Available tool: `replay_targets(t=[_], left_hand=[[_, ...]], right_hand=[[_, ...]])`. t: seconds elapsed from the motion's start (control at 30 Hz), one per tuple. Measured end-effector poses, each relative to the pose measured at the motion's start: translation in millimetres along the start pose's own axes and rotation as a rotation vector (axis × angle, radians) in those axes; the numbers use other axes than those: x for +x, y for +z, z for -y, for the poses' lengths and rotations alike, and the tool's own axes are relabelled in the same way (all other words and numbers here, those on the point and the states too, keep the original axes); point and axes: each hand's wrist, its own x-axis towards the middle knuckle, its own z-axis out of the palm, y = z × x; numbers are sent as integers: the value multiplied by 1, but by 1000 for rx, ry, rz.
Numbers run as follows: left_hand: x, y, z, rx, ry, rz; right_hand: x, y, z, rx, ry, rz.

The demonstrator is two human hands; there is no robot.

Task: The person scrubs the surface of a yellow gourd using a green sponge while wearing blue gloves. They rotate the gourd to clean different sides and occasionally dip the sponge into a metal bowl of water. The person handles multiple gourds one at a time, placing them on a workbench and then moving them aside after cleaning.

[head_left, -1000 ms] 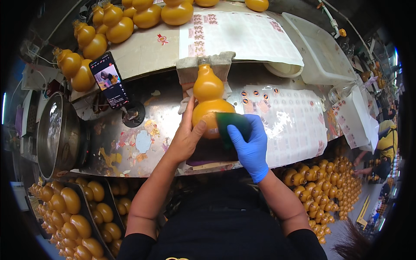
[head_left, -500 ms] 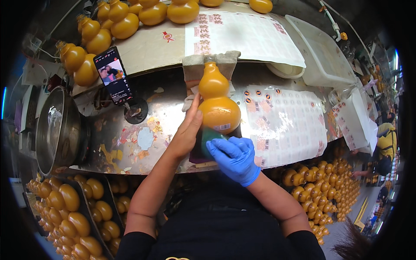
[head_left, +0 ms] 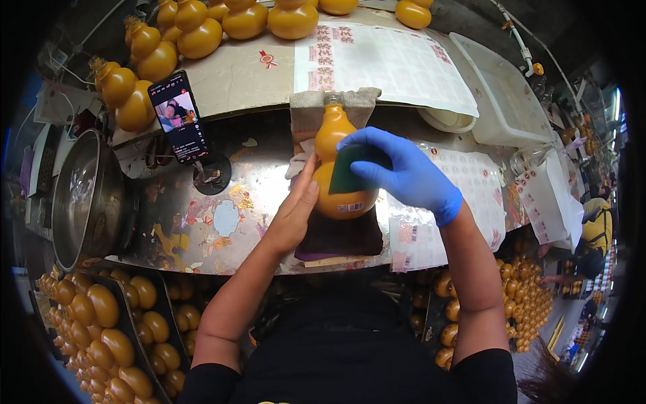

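An amber, gourd-shaped bottle lies in front of me, its clear neck pointing away and resting on a beige cloth. Its lower bulge rests on a dark pad and bears a small white barcode label. My bare left hand holds the bottle's left side, fingers straight along it and thumb on the lower bulge. In a blue glove, my right hand grips a dark green flat pad and presses it over the bottle's waist and lower bulge. The surface beneath the pad is hidden.
Printed sticker sheets lie to the right. A phone stands on the left beside a metal basin. More amber bottles line the far board, and others fill racks below. A white plastic tub sits far right.
My right hand has moved up and right, bringing the green pad from the bottle's near end onto its waist and lower bulge. My left hand stays on the bottle's left side.
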Motion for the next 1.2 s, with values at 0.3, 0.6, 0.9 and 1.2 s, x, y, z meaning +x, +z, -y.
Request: replay_targets(t=[0.3,0.6,0.9,1.2], left_hand=[[0,0,4,-6,0,-10],[3,3,9,-56,-16,-72],[17,20,0,-19,17,-188],[15,14,-2,-195,-48,-137]], right_hand=[[12,-2,-15,-141,-152,-179],[4,-1,-13,-36,-73,-112],[-22,16,-29,288,-41,-320],[-34,35,-46,-43,-217,-813]])
